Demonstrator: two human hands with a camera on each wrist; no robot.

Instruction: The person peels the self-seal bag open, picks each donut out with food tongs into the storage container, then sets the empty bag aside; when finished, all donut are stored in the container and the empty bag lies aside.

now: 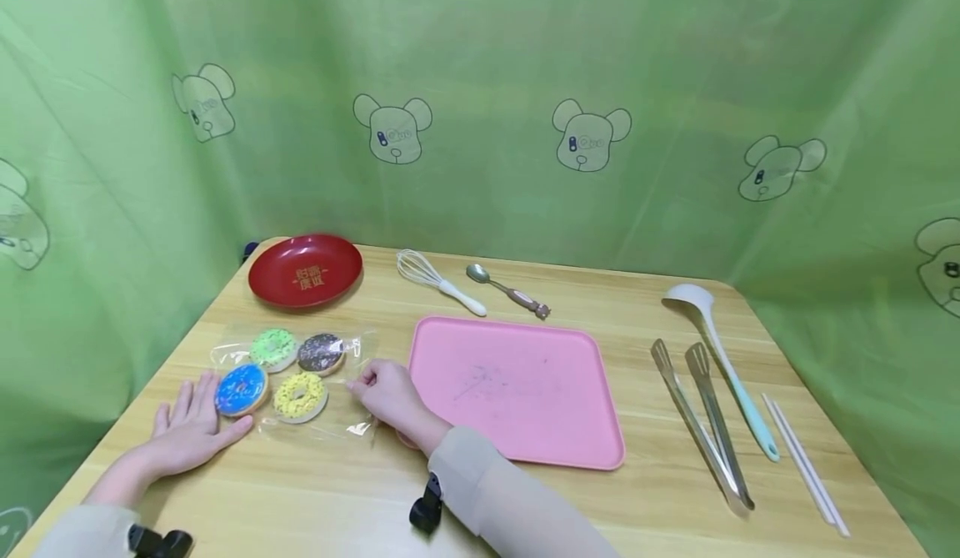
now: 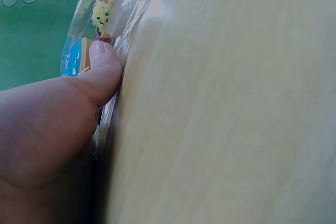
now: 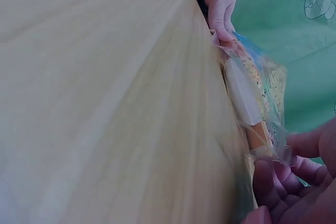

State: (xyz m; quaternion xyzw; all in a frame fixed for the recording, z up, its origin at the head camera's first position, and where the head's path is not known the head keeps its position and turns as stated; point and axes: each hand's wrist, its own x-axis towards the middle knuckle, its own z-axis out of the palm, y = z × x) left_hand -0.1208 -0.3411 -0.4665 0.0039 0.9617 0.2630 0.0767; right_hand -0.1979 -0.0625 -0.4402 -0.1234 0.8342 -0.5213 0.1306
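Observation:
A clear plastic bag (image 1: pixel 341 429) lies on the left of the table with several sprinkled doughnuts in it. Among them are a blue doughnut (image 1: pixel 242 389), a green doughnut (image 1: pixel 273 348), a yellow doughnut (image 1: pixel 300 397) and a dark brown doughnut (image 1: pixel 321 353). My left hand (image 1: pixel 187 433) rests at the bag's left edge, fingers straight and spread, its thumb (image 2: pixel 107 69) against the plastic near the blue doughnut. At the bag's right edge, my right hand (image 1: pixel 393 395) pinches the plastic between thumb and fingers, as the right wrist view also shows.
Right of the bag lies a pink tray (image 1: pixel 525 391). Behind are a red plate (image 1: pixel 330 262), a whisk (image 1: pixel 442 281) and a spoon (image 1: pixel 506 289). Metal tongs (image 1: pixel 701 424), a ladle (image 1: pixel 723 358) and white chopsticks (image 1: pixel 806 466) lie on the right. A green curtain surrounds the table.

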